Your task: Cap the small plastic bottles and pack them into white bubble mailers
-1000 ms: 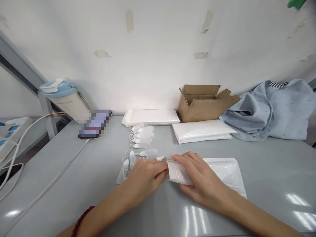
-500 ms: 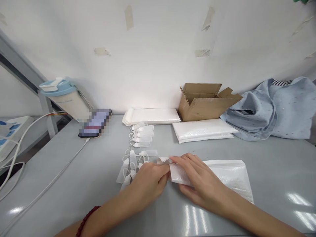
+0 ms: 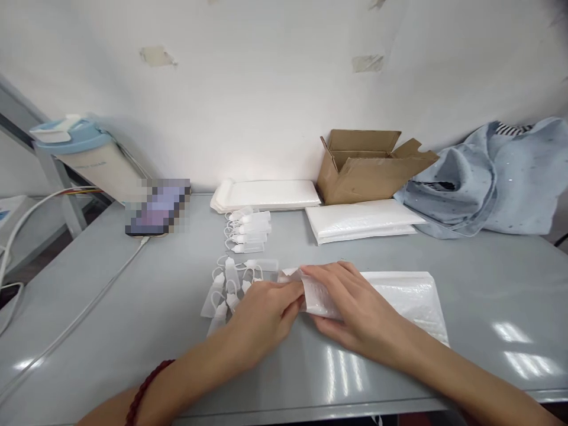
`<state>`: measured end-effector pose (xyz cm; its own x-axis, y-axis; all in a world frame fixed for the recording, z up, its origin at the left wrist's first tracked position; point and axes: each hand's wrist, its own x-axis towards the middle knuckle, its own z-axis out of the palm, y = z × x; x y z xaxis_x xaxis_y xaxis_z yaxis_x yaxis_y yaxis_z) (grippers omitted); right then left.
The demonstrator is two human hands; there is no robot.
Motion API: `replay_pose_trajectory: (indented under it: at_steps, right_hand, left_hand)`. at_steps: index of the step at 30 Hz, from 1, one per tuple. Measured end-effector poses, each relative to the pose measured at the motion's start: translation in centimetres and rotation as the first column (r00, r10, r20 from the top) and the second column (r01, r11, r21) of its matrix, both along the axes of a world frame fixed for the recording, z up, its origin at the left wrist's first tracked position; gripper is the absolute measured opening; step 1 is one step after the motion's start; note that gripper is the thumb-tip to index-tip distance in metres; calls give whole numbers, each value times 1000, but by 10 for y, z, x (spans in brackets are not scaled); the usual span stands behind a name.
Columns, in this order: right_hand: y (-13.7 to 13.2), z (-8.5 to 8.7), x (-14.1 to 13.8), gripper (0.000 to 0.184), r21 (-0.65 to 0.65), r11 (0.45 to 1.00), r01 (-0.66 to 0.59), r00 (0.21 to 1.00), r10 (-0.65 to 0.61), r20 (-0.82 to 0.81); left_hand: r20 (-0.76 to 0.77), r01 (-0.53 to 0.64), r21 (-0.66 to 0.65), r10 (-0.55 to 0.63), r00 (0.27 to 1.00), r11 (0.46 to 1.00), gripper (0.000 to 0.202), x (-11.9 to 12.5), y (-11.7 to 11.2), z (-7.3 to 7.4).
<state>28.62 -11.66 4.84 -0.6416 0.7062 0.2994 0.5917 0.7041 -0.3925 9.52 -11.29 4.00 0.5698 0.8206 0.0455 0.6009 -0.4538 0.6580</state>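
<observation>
A white bubble mailer (image 3: 402, 290) lies flat on the table, its open mouth facing left. My right hand (image 3: 355, 302) is closed on the mouth end, thumb below and fingers over the top edge. At that opening, my left hand (image 3: 270, 310) has its fingertips tucked inside, fingers closed together. Whatever those fingertips hold, if anything, is hidden by the mailer. Just left of my left hand lie several small translucent squeeze bottles (image 3: 231, 273) with tethered caps. Farther back, another group of such bottles (image 3: 252, 228) lies side by side.
Along the wall are a stack of white mailers (image 3: 270, 194), filled-looking white mailers (image 3: 359, 220), an open cardboard box (image 3: 366, 180) and blue cloth (image 3: 506, 183). On the left stand a tumbler (image 3: 100, 163) and a phone (image 3: 160, 207) with a white cable (image 3: 89, 316).
The camera view has shifted slightly, so everything sits a little higher and farther left. Both hands stay at the mailer's mouth, nearly unchanged.
</observation>
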Motion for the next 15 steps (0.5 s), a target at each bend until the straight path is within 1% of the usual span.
replay_pose_trajectory:
  at_steps: [1, 2, 3, 4, 5, 6, 7, 8, 9, 11, 12, 13, 15]
  right_hand:
    - [0, 0, 0, 56, 4, 1000, -3, 1000, 4, -4]
    - [0, 0, -1, 56, 8, 1000, -6, 1000, 7, -7]
    - [0, 0, -1, 55, 9, 1000, -6, 1000, 6, -7]
    - [0, 1, -1, 55, 11, 1000, -4, 1000, 4, -9]
    - [0, 2, 0, 54, 13, 1000, 1, 1000, -1, -13]
    - [0, 3, 1, 54, 17, 1000, 10, 1000, -9, -21]
    - [0, 4, 2, 54, 17, 1000, 21, 999, -20, -30]
    - [0, 5, 3, 54, 16, 999, 33, 999, -32, -40]
    - [-1, 6, 4, 55, 18, 999, 39, 998, -38, -53]
    - [-2, 8, 5, 57, 26, 999, 33, 997, -31, -72]
    - [-3, 9, 6, 57, 32, 999, 25, 997, -22, -77]
    - [-4, 10, 6, 57, 42, 999, 17, 996, -13, -83]
    - [-5, 12, 6, 55, 53, 999, 9, 996, -4, -92]
  left_hand:
    - [8, -6, 8, 6, 1000, 1000, 26, 0, -1, -1]
    - [18, -42, 14, 42, 999, 999, 25, 0, -1, -2]
    - [30, -110, 14, 110, 994, 994, 22, -1, -1, -2]
    - [47, -205, 8, 204, 978, 979, 17, -2, 0, -1]
    - [65, -309, -9, 309, 949, 951, 12, -3, 1, 1]
    - [80, -404, -36, 405, 911, 914, 13, -4, 2, 3]
    - [90, -468, -71, 473, 876, 881, 19, -5, 3, 6]
    - [92, -498, -106, 507, 857, 861, 25, -6, 5, 8]
    - [85, -497, -136, 510, 856, 857, 26, -7, 7, 10]
    - [71, -445, -178, 462, 884, 878, 21, -8, 9, 13]
    - [68, -413, -195, 432, 899, 890, 23, -8, 10, 13]
    - [69, -384, -217, 407, 911, 897, 29, -8, 10, 14]
    - [87, -340, -299, 380, 921, 892, 36, -9, 11, 13]
